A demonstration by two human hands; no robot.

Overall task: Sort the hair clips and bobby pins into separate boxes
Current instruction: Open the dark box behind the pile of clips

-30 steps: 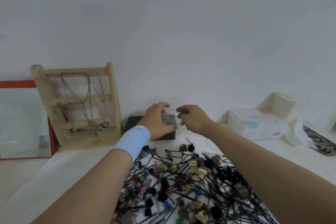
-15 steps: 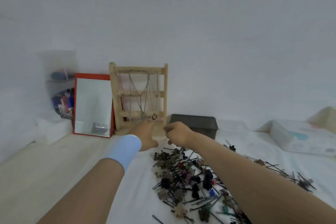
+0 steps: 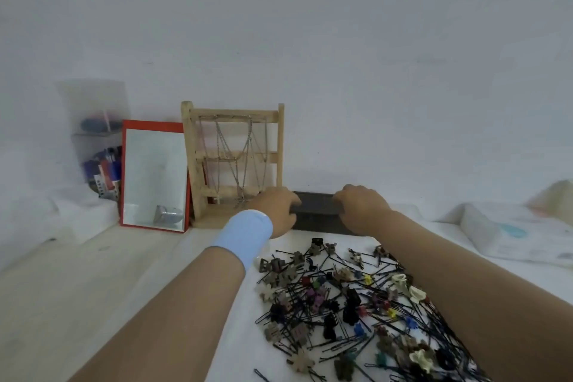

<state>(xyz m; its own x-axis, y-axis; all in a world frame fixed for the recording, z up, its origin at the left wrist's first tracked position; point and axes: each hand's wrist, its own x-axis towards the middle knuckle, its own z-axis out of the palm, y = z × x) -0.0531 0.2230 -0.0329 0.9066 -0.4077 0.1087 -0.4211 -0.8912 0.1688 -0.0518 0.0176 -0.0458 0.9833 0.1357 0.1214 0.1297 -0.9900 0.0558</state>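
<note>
A dark grey box (image 3: 316, 211) stands against the wall behind the pile. My left hand (image 3: 277, 211), with a light blue wristband, grips its left end with curled fingers. The fingers of my right hand (image 3: 359, 206) curl over the box's right end and top rim. In front of the box, on the white cloth, lies a big mixed pile of small coloured hair clips (image 3: 316, 298) and thin black bobby pins (image 3: 347, 347). My right forearm covers the right part of the pile.
A wooden jewellery stand (image 3: 232, 161) hung with chains stands just left of the box. A red-framed mirror (image 3: 155, 177) and a clear organiser (image 3: 96, 149) are further left. A pack of wipes (image 3: 514, 232) lies at the right.
Both hands held a small clear container a second ago, then moved left toward the wooden stand. Now they are on the two ends of the dark box. The clear container is out of sight.
</note>
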